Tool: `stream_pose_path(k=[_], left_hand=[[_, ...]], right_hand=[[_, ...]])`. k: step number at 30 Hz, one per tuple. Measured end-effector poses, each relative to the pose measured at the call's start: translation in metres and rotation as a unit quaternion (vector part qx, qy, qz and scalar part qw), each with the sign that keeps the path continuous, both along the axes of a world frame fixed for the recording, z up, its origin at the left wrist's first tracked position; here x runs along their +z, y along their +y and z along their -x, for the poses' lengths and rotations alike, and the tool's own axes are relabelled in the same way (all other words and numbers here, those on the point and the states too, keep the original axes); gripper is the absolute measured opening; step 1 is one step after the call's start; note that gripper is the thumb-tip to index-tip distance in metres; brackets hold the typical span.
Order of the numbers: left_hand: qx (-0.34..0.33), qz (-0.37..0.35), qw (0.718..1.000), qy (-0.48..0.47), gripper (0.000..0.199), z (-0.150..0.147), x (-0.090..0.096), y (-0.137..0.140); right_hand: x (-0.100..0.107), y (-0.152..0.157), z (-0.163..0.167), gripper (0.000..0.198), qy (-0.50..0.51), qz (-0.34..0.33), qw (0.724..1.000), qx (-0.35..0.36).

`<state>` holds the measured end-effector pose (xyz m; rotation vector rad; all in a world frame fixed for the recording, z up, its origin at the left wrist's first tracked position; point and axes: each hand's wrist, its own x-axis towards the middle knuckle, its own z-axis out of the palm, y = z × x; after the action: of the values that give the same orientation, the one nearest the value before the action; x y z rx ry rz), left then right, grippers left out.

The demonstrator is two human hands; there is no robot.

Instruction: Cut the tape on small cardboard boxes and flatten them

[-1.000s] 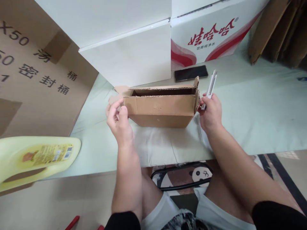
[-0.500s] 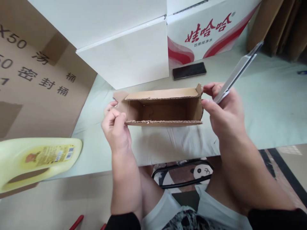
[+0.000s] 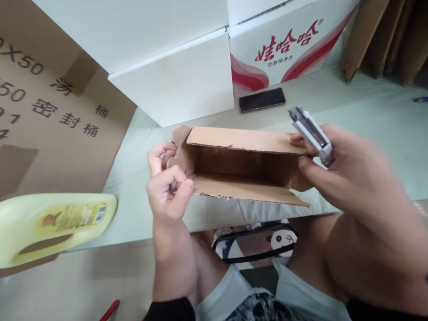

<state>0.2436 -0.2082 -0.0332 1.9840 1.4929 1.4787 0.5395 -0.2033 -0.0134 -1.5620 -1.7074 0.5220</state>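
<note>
An open cardboard box (image 3: 247, 185), long and narrow with ragged cut edges, is held above the table between my hands, its open side towards me. My left hand (image 3: 169, 183) is closed at the box's left end, fingers by the upright end flap and thumb at the near edge. At the right end, my right hand (image 3: 347, 165) pinches the box between thumb and fingers. The same hand also holds a slim white tool with a slotted grey track, which looks like a box cutter (image 3: 312, 136). The inside of the box is partly in shadow.
A black phone (image 3: 262, 100) lies behind the box, before white cartons (image 3: 177, 84) and a red-printed carton (image 3: 284, 53). At left are a large brown carton (image 3: 83, 133) and a pale yellow bottle (image 3: 30, 223). Cardboard sheets (image 3: 364, 35) stand back right.
The box has come nearer and tilted, showing more of its inside, and its near flap leans outward. My right hand has turned, swinging the white tool from pointing up-right to pointing up-left.
</note>
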Motion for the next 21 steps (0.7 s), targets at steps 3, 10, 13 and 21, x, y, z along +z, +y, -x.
stream_pose_path(k=[3,10,13,21], left_hand=[[-0.062,-0.027,0.998,-0.011,0.033,-0.001,0.002,0.001],[-0.095,-0.031,0.995,0.005,0.031,0.007,0.001,0.001],[-0.099,-0.042,0.994,0.029,0.029,0.012,0.002,-0.001],[-0.132,-0.036,0.990,-0.044,0.026,0.006,-0.010,0.004]], right_hand=[[0.006,0.002,0.001,0.007,-0.032,0.016,0.999,-0.037],[0.006,0.003,0.006,0.013,-0.001,0.017,0.991,-0.134],[0.006,0.000,0.006,0.024,0.007,0.017,0.988,-0.152],[0.002,0.004,0.009,0.037,0.049,-0.030,0.987,-0.149]])
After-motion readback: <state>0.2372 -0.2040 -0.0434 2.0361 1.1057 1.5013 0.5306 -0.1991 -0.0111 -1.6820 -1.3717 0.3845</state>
